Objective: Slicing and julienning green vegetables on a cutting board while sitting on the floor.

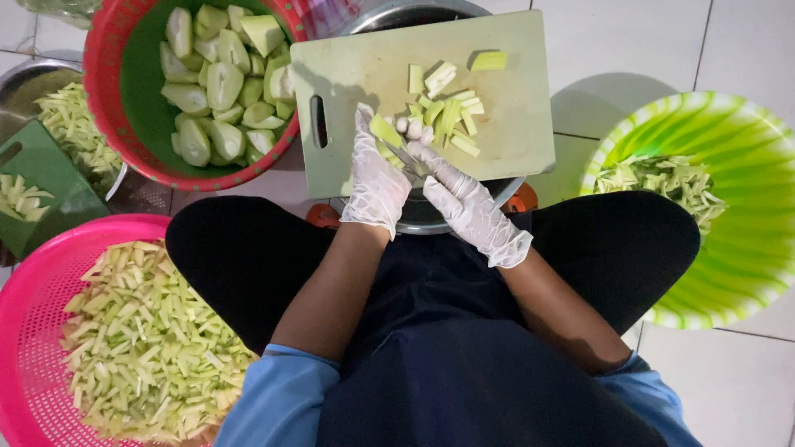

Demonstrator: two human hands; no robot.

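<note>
Fingers of left hand (377, 178) pinch green piece (386, 130) on cutting board (348, 74); right hand (464, 203) grips knife (407, 159) just beside.

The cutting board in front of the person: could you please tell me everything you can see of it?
The cutting board is a pale green rectangle, plastic by its look, with rounded corners and a slot handle near its left edge. It lies flat across a metal bowl, slightly tilted in view. Pale green vegetable strips lie scattered on it. The gloved left hand presses a piece onto it; the gloved right hand meets it there.
</note>
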